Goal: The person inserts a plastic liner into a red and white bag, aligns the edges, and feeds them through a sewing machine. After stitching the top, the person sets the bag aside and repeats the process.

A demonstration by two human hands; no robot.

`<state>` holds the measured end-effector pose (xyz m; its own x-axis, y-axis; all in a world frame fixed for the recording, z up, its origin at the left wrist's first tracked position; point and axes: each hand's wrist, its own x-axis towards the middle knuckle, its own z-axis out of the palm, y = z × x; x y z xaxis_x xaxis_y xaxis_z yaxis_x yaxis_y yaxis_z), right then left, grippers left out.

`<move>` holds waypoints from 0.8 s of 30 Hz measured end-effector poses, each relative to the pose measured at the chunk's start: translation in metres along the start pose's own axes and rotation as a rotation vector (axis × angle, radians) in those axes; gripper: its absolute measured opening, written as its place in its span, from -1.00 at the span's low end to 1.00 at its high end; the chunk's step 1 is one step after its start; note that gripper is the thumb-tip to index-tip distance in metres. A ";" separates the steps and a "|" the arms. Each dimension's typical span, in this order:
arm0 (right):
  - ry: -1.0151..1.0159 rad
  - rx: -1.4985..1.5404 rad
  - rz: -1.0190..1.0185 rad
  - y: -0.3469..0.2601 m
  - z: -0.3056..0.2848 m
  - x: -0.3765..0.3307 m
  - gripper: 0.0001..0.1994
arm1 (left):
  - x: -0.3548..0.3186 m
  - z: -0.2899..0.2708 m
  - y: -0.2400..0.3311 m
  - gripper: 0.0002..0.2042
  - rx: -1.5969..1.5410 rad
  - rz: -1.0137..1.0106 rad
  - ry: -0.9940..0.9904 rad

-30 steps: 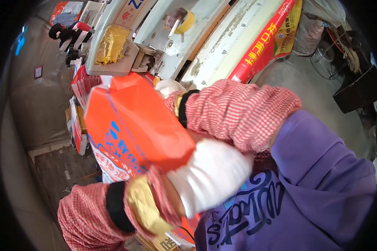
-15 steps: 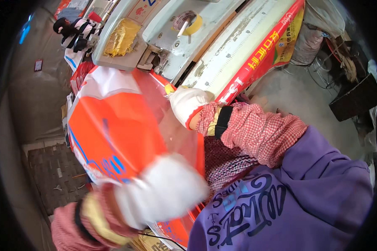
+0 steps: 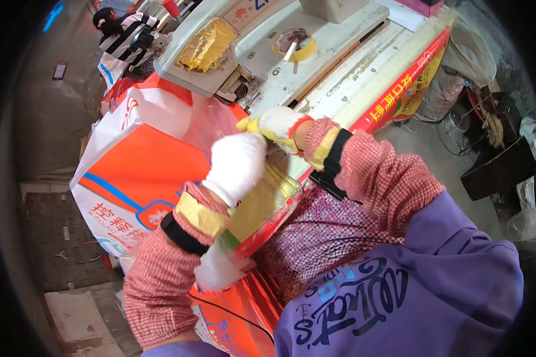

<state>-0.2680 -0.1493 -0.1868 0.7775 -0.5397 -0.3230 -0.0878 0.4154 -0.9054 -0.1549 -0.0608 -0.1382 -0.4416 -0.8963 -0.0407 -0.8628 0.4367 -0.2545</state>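
Note:
My left hand (image 3: 238, 163), in a white glove, is closed at the right edge of a large orange and white plastic bag (image 3: 131, 160). Clear film (image 3: 214, 122) shows at the bag's upper part, close to the fingers. Right beside it my right hand (image 3: 275, 128), gloved in white with yellow fingertips, is closed too. The two hands nearly meet in front of a pale grey sewing machine (image 3: 190, 74). What lies between the fingers is hidden.
A roll of yellow tape (image 3: 307, 44) with a white stick lies on the machine's table (image 3: 333, 74). Red printed sheeting (image 3: 393, 95) covers the table's front edge. More orange bags (image 3: 244, 315) sit by my lap. Another person (image 3: 125, 38) is at the far left.
My left hand has swept up and right from low over the bag to beside my right hand. The bag's orange side now lies farther left. My right hand has turned toward the left one.

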 end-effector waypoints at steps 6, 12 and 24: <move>0.137 -0.272 -0.371 0.009 0.028 -0.010 -0.59 | 0.030 0.035 -0.096 -0.86 0.128 -0.531 -0.120; 0.270 -1.099 -0.638 -0.004 0.045 -0.007 -0.31 | -0.041 -0.064 -0.074 -0.82 -0.049 -0.388 -0.067; -0.061 -1.088 -0.624 -0.030 0.153 -0.024 -0.80 | -0.231 -0.185 -0.044 -0.58 0.015 -0.499 0.853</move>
<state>-0.1885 -0.0371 -0.1101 0.8967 -0.3792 0.2285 -0.1400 -0.7325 -0.6662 -0.0604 0.1414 0.0610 -0.0618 -0.6183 0.7835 -0.9977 0.0174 -0.0650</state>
